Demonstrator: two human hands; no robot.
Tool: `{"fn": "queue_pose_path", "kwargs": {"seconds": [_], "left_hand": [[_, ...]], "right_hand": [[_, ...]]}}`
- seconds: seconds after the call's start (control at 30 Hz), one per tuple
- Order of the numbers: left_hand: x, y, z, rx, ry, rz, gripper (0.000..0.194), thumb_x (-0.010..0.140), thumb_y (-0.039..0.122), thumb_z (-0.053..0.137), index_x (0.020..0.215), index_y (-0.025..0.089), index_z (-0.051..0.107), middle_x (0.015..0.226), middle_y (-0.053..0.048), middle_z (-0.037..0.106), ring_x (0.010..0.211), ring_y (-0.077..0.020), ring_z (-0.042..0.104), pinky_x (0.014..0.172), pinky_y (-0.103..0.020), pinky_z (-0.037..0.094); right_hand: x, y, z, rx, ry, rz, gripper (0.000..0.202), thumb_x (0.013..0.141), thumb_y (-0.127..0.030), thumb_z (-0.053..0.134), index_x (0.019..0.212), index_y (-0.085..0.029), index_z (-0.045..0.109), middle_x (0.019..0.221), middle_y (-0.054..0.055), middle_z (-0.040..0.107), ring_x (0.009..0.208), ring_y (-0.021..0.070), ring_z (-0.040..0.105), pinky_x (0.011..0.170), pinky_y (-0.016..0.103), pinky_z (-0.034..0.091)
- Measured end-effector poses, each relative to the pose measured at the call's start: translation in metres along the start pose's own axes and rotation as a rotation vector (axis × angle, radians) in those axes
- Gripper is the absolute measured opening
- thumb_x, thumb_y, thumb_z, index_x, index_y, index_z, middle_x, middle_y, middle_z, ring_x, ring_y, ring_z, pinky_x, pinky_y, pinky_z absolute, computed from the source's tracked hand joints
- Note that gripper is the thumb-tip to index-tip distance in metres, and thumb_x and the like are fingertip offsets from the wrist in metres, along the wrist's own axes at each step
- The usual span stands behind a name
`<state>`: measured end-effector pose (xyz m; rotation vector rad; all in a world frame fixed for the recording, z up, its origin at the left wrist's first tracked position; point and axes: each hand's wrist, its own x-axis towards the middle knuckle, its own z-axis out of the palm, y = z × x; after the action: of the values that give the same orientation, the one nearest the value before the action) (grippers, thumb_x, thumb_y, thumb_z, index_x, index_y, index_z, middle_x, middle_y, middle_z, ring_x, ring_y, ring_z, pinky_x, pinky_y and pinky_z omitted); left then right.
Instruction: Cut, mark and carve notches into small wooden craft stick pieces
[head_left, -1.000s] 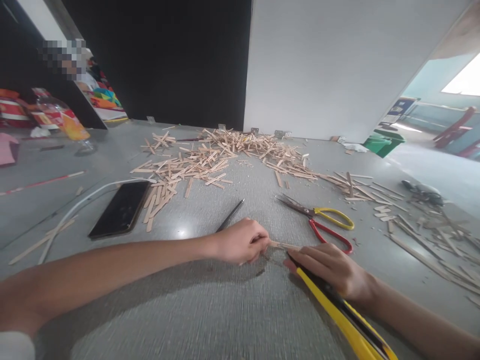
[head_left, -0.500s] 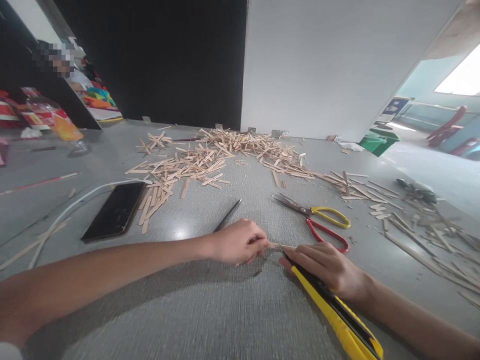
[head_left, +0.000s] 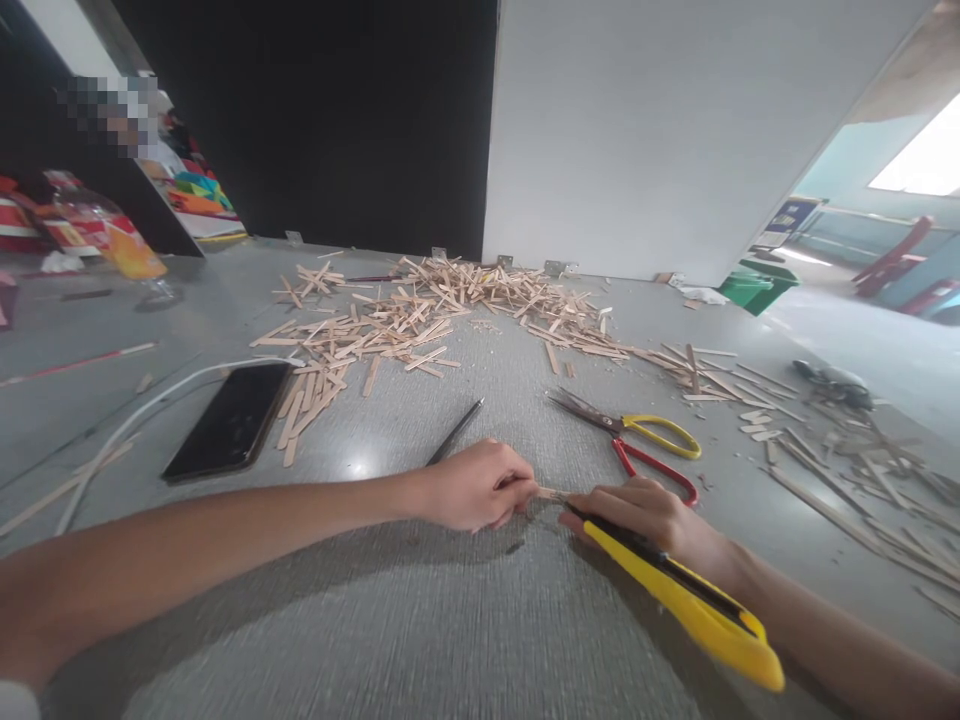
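My left hand [head_left: 480,485] is closed in a pinch on one end of a small wooden stick [head_left: 551,493] just above the grey table. Facing it, my right hand [head_left: 637,515] grips a yellow and black utility knife [head_left: 682,595], its front end at the stick and its handle pointing down to the right. The fingers hide most of the blade and the stick's right end. A dark pen [head_left: 456,430] lies just behind my left hand. Scissors [head_left: 619,425] with one yellow and one red handle lie behind my right hand.
Loose wooden sticks [head_left: 420,310] are heaped at the back. A phone [head_left: 229,420] with a white cable [head_left: 135,410] lies left. Cut strips [head_left: 825,490] spread right, and a drink bottle [head_left: 112,240] stands far left. Upright panels [head_left: 630,130] close off the rear.
The utility knife's handle end has swung up and slightly right, while its tip stays by the stick. My left hand keeps its place on the stick.
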<state>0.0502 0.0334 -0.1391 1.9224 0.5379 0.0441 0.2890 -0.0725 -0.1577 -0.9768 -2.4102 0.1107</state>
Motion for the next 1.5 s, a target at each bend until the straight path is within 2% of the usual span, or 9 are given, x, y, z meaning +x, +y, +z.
{"fn": "queue_pose_path", "kwargs": {"seconds": [0.13,0.33,0.6,0.77,0.97,1.13,1.27,1.37,1.5], "left_hand": [[0.0,-0.002,0.001,-0.024,0.022,0.01,0.041,0.103,0.036,0.049,0.067,0.018,0.054,0.053,0.003,0.057,0.035,-0.0083,0.048,0.035,-0.018,0.032],[0.002,-0.006,0.006,-0.086,0.079,0.024,0.041,0.103,0.043,0.052,0.072,0.017,0.057,0.054,0.003,0.058,0.038,-0.0081,0.051,0.039,-0.018,0.036],[0.007,-0.01,0.01,-0.214,0.113,0.056,0.043,0.1,0.051,0.06,0.081,0.013,0.069,0.076,-0.006,0.073,0.044,-0.0072,0.056,0.042,-0.018,0.038],[0.008,-0.013,0.014,-0.278,0.161,0.075,0.038,0.1,0.051,0.06,0.114,0.017,0.067,0.083,-0.004,0.075,0.046,-0.0082,0.055,0.046,-0.021,0.045],[0.007,-0.005,0.01,-0.278,0.247,0.104,0.033,0.095,0.044,0.07,0.081,0.014,0.067,0.065,0.003,0.058,0.051,-0.0056,0.049,0.048,-0.017,0.036],[0.01,-0.005,0.011,-0.367,0.33,0.075,0.039,0.091,0.047,0.073,0.112,0.02,0.053,0.085,-0.002,0.071,0.055,-0.0138,0.066,0.043,-0.02,0.044],[0.014,-0.006,0.009,-0.424,0.382,0.067,0.042,0.098,0.062,0.055,0.106,0.021,0.047,0.088,-0.008,0.072,0.072,-0.0237,0.076,0.057,-0.032,0.061],[0.015,-0.006,0.004,-0.412,0.415,0.057,0.051,0.102,0.066,0.039,0.096,0.018,0.053,0.09,-0.012,0.073,0.078,-0.0254,0.077,0.065,-0.037,0.062],[0.011,-0.002,-0.002,-0.281,0.48,0.089,0.05,0.095,0.062,0.06,0.088,0.014,0.069,0.091,-0.01,0.071,0.084,-0.0201,0.07,0.071,-0.029,0.056]], "right_hand": [[0.003,-0.005,0.002,0.045,0.014,0.072,0.021,0.108,-0.023,0.052,0.094,-0.018,0.066,0.069,0.0,0.06,0.054,0.0136,0.051,0.051,0.031,0.036],[0.016,-0.017,0.002,0.112,0.258,0.343,0.015,0.091,-0.021,0.062,0.103,-0.02,0.07,0.072,0.001,0.071,0.054,0.0152,0.064,0.053,0.027,0.049],[0.013,-0.024,0.016,0.254,0.428,0.492,0.021,0.088,-0.019,0.063,0.109,-0.022,0.064,0.072,-0.001,0.074,0.053,0.0153,0.068,0.051,0.025,0.055],[0.011,-0.021,0.019,0.301,0.45,0.424,0.022,0.089,-0.017,0.067,0.111,-0.021,0.064,0.072,-0.002,0.074,0.051,0.0118,0.065,0.05,0.021,0.054],[0.009,-0.022,0.017,0.331,0.436,0.287,0.031,0.091,-0.011,0.064,0.12,-0.023,0.062,0.084,0.002,0.077,0.06,0.012,0.07,0.056,0.021,0.057],[0.007,-0.024,0.016,0.278,0.501,0.336,0.027,0.092,-0.014,0.064,0.117,-0.022,0.062,0.072,-0.003,0.071,0.048,0.009,0.062,0.047,0.018,0.05],[0.009,-0.024,0.015,0.213,0.508,0.393,0.025,0.09,-0.015,0.066,0.114,-0.021,0.064,0.068,-0.004,0.065,0.048,0.0097,0.057,0.048,0.02,0.048],[0.01,-0.023,0.015,0.281,0.488,0.427,0.03,0.088,-0.017,0.068,0.118,-0.021,0.063,0.073,-0.002,0.069,0.053,0.0115,0.062,0.051,0.021,0.051],[0.008,-0.021,0.015,0.362,0.451,0.388,0.036,0.088,-0.019,0.068,0.124,-0.021,0.063,0.084,0.002,0.076,0.061,0.014,0.071,0.056,0.022,0.057]]}}
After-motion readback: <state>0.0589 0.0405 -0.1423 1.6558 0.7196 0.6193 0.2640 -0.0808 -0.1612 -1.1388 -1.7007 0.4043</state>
